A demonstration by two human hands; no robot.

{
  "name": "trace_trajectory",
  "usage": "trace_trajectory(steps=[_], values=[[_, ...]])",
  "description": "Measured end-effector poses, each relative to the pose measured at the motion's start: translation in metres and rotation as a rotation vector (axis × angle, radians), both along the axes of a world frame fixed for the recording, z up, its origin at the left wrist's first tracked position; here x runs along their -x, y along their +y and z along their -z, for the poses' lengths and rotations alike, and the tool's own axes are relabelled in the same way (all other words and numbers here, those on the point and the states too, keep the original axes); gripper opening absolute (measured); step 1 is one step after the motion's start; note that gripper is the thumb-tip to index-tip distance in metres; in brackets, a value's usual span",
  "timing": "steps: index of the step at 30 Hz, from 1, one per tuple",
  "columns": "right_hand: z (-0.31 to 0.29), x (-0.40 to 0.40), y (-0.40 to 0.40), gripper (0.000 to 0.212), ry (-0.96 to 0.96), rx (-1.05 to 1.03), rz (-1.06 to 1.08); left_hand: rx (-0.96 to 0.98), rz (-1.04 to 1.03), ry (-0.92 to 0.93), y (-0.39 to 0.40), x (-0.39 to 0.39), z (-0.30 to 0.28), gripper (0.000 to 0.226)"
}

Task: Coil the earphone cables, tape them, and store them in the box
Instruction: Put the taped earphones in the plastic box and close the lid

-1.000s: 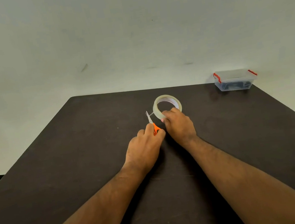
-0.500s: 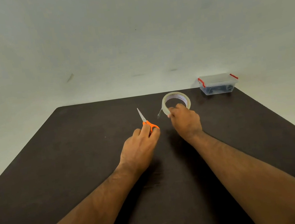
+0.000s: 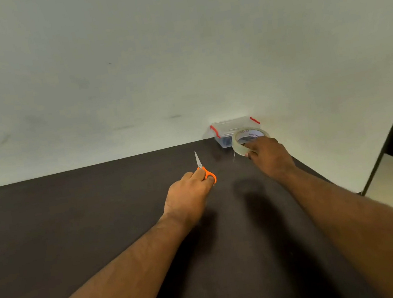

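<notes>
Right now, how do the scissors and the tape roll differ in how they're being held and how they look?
The scissors are gripped by the left hand, orange handles in the fingers, blades closed and pointing away; the tape roll is pinched at its rim by the right hand. The scissors are slim and opaque; the tape roll is a clear ring. Both are held above the dark table.

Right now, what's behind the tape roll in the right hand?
Behind the tape roll, held by the right hand, sits the clear box with red latches at the table's far edge. The roll covers its lower right; something dark shows inside, too small to identify.
</notes>
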State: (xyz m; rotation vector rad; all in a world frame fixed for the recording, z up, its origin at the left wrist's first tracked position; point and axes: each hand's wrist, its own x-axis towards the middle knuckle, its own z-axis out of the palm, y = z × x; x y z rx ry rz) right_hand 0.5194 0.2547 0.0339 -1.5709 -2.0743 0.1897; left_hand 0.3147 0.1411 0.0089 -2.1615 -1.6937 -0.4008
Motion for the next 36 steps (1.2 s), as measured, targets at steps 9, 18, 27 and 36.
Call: trace_trajectory(steps=[9,18,27,36], values=[[0.035,-0.035,0.071,0.037,-0.113,0.061,-0.005,0.099,0.099,-0.126,0.112,-0.053,0.012,0.017],[0.056,-0.039,0.103,0.032,-0.069,0.009,-0.039,0.258,0.103,-0.3,0.157,-0.072,0.022,0.024],[0.056,-0.035,0.096,0.035,-0.066,0.007,-0.021,0.25,0.179,-0.295,0.158,-0.072,0.022,0.03],[0.045,-0.03,0.068,0.048,-0.076,-0.048,-0.023,0.243,0.02,-0.348,0.132,-0.071,0.016,0.034]])
